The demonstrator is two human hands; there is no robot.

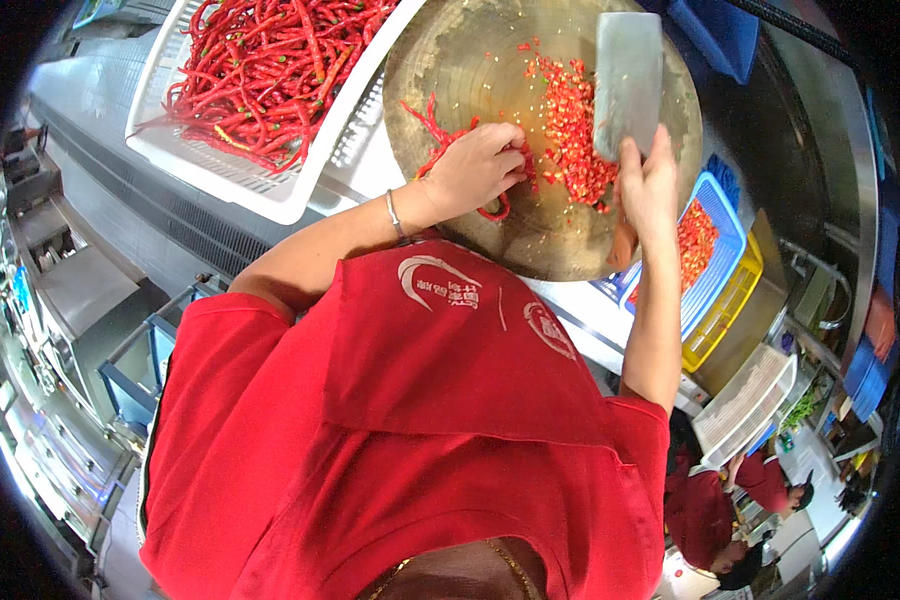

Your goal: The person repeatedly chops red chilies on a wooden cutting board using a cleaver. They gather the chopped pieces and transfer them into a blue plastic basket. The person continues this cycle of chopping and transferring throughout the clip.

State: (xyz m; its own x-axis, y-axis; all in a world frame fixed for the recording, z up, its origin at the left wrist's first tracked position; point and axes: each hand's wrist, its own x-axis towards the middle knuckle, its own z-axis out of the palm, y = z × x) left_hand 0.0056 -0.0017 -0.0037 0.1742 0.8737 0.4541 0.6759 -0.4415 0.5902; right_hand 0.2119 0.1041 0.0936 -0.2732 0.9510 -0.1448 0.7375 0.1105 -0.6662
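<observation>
A round wooden chopping block (pixel 450 60) lies before me. My right hand (pixel 649 180) grips the wooden handle (pixel 622 244) of a Chinese cleaver (pixel 628 82), whose broad blade lies over the block's right side. Just left of the blade runs a heap of chopped red chillies (pixel 570 139) with pale seeds. My left hand (pixel 480 165), fingers curled, presses on a bunch of long whole red chillies (pixel 439 135) on the left of the block. Some of them stick out behind and below the hand; the part under the fingers is hidden.
At the upper left a white plastic basket (pixel 292 202) holds many whole red chillies. To the right, a blue basket (pixel 727 225) contains chopped chillies, beside a yellow crate (pixel 720 322). Two people (pixel 701 510) in red work at the lower right. Metal counters (pixel 90 285) stand on the left.
</observation>
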